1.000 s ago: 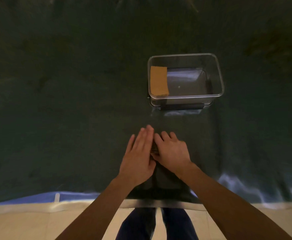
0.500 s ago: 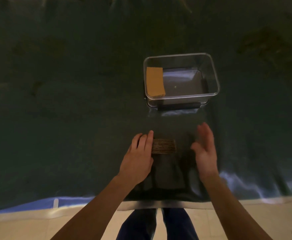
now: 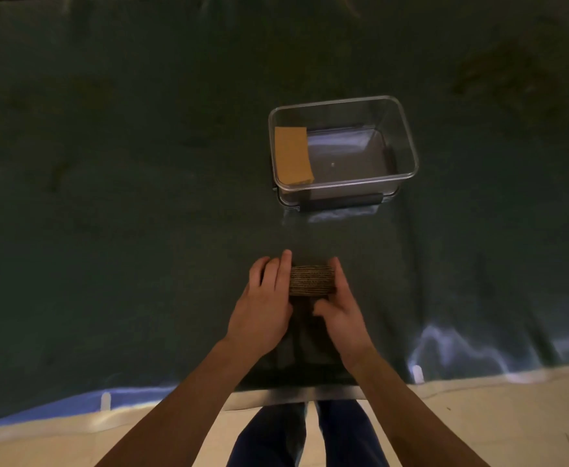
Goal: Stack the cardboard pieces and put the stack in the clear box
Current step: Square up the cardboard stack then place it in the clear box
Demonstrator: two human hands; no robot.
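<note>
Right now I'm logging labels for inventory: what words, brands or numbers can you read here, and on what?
None: no readable text anywhere.
Cardboard stack between the hands: bare edges.
Cardboard piece in the clear box: blank.
Dark cloth: plain.

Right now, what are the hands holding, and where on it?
The cardboard stack, pressed between both hands: left hand against its left end, right hand against its right end. It appears to rest on the dark cloth.
</note>
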